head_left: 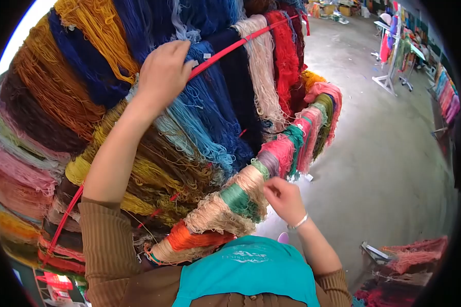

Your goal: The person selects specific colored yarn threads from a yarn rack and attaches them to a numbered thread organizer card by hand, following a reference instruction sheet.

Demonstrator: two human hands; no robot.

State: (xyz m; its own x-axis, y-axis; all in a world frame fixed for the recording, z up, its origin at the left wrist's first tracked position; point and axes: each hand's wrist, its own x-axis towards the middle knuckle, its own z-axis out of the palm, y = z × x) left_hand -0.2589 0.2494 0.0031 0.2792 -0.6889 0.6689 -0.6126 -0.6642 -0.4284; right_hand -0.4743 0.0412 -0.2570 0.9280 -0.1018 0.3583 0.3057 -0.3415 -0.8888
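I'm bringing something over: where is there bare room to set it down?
Bare floor lies right of the right hand, between the near pink skeins and the lower-right pink yarn. Crowded: around the left hand, where blue skeins hang packed together, crossed by a red strap.

A smooth grey floor (369, 169) spreads down the right half of the frame, paler and shinier towards the upper middle. I can see white metal stands (393, 82) at upper right, colourful hanks (449, 97) along the right edge, assorted clutter (344, 10) at the top, and white light (21, 38) glaring at upper left.
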